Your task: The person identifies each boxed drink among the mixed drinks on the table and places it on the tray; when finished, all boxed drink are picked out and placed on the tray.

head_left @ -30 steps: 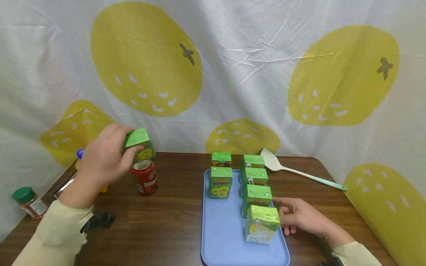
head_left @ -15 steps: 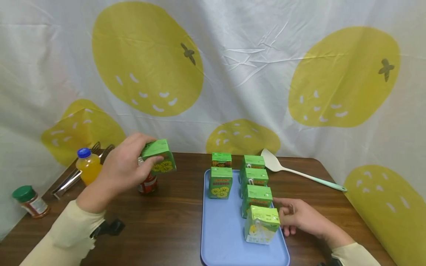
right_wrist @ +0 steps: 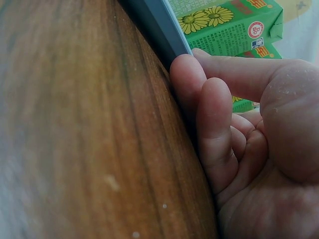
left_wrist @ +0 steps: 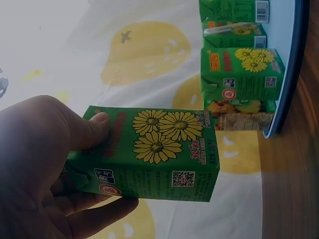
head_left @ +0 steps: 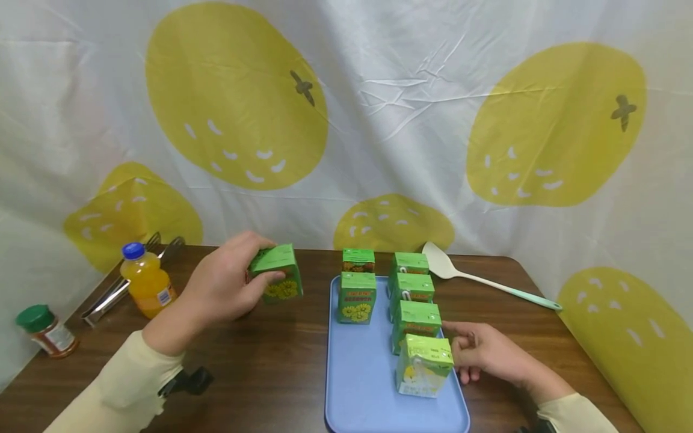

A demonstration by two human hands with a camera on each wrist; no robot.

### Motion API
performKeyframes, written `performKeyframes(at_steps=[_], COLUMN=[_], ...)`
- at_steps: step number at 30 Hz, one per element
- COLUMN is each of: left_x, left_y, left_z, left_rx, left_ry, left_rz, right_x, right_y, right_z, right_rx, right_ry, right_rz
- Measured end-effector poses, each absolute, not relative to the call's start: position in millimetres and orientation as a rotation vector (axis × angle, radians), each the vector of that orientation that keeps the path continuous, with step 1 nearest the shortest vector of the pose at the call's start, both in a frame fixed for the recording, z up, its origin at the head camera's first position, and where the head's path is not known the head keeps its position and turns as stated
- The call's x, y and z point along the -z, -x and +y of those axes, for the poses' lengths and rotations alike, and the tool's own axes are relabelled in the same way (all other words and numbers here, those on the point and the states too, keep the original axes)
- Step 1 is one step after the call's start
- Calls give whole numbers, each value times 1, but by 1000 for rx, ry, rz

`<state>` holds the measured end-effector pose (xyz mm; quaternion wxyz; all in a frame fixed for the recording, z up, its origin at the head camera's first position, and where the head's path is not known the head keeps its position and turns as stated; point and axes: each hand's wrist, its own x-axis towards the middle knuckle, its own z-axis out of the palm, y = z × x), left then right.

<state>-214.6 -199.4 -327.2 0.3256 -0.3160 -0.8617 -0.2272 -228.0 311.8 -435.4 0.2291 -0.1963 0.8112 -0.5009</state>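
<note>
My left hand [head_left: 227, 282] holds a green drink carton [head_left: 280, 282] printed with yellow flowers, above the table left of the tray. In the left wrist view the thumb lies on the front of the carton [left_wrist: 159, 149], fingers behind it. A blue tray [head_left: 357, 373] bears several green cartons in two columns: a flowered carton [head_left: 357, 300] stands at the left, and a paler carton [head_left: 425, 370] is nearest me at the right. My right hand [head_left: 492, 355] pinches the tray's right rim; in the right wrist view thumb and finger meet at the rim [right_wrist: 167, 35].
At the left stand an orange drink bottle [head_left: 148, 285] with a blue cap, metal tongs [head_left: 105, 300] and a green-lidded jar [head_left: 49, 331]. A white spatula [head_left: 441, 261] with a mint handle lies behind the tray, near a patterned cloth [head_left: 390, 120].
My left hand has carried the carton rightward and down, from above the red can toward the tray. The can is now hidden behind the hand, while the orange bottle shows. My right hand stays put.
</note>
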Motion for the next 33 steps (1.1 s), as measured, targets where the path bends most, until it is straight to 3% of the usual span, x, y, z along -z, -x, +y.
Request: performKeyframes(at_steps=[33], left_x=[365], left_y=[215], left_z=[-124], left_rx=[686], left_ry=[1059], left_rz=[-2335], right_x=[438], right_y=[228], right_z=[313], right_rx=[1380], right_ry=[555], right_rz=[2241])
